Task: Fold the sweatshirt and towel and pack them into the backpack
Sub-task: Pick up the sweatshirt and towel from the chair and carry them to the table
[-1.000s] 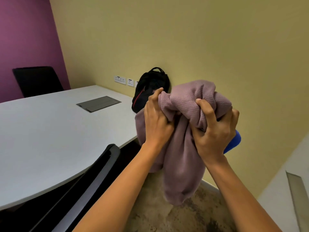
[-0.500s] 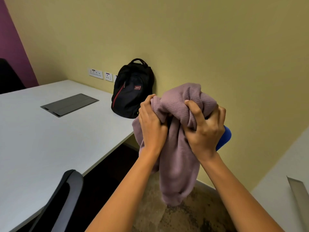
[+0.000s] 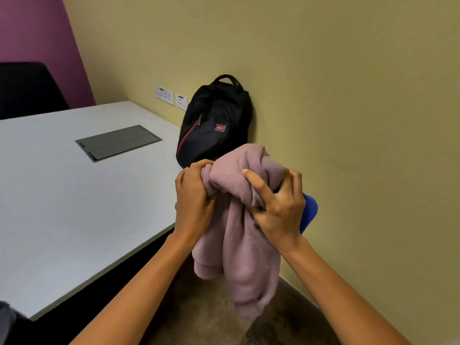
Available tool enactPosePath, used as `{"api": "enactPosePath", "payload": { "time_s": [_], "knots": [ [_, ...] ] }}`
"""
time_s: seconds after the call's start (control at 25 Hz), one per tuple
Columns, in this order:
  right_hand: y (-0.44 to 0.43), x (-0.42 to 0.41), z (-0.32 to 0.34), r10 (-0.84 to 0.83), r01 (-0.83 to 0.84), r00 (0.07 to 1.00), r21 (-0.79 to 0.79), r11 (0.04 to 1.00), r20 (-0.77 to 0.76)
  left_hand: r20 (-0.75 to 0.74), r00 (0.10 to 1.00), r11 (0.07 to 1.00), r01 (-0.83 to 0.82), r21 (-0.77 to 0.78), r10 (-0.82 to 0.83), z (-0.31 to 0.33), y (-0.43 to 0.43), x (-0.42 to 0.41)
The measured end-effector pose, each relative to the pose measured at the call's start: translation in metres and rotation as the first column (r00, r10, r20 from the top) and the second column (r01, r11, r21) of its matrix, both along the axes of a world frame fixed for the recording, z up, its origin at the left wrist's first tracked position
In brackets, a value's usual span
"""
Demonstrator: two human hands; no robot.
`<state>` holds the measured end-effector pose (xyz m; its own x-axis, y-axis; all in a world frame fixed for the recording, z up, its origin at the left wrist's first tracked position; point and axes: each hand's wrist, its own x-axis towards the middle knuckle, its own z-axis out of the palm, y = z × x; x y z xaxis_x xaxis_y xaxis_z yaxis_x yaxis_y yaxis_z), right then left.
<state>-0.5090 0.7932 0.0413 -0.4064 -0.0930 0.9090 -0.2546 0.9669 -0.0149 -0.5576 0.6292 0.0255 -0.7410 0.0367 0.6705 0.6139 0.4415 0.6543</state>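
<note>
White bench (image 3: 74, 207) carries the black backpack (image 3: 214, 125) against the wall. Off its edge the left grip (image 3: 194, 202) bunches the mauve sweatshirt (image 3: 249, 257), the right grip (image 3: 278, 215) clutches it too, blue towel (image 3: 310, 212) peeking behind. Best lay it flat there before folding.

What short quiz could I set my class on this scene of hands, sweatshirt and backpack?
1. True or false: the backpack stands upright on the table, against the wall.
2. The sweatshirt is: A folded on the table; B bunched in the left hand and right hand; C inside the backpack.
3. Fill in: blue cloth shows behind the ____ hand.
Key: 1 true; 2 B; 3 right.
</note>
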Motion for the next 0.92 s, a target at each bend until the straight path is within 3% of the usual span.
{"api": "enactPosePath", "payload": {
  "time_s": [0.36, 0.8, 0.92],
  "knots": [
    [-0.030, -0.149, -0.018, 0.303, -0.301, 0.952, -0.057, 0.952, 0.030, 0.110, 0.956, 0.962, -0.270, -0.033, 0.272, -0.014, -0.038, -0.102],
    [-0.176, -0.350, 0.007, 0.483, -0.484, 0.875, -0.040, 0.874, -0.031, -0.007, 0.882, 0.883, -0.470, 0.007, 0.470, 0.018, -0.179, -0.269],
    [-0.220, -0.391, -0.012, 0.542, -0.540, 0.840, -0.048, 0.840, 0.024, 0.023, 0.843, 0.843, -0.537, -0.032, 0.538, 0.007, -0.228, -0.301]
  ]
}}
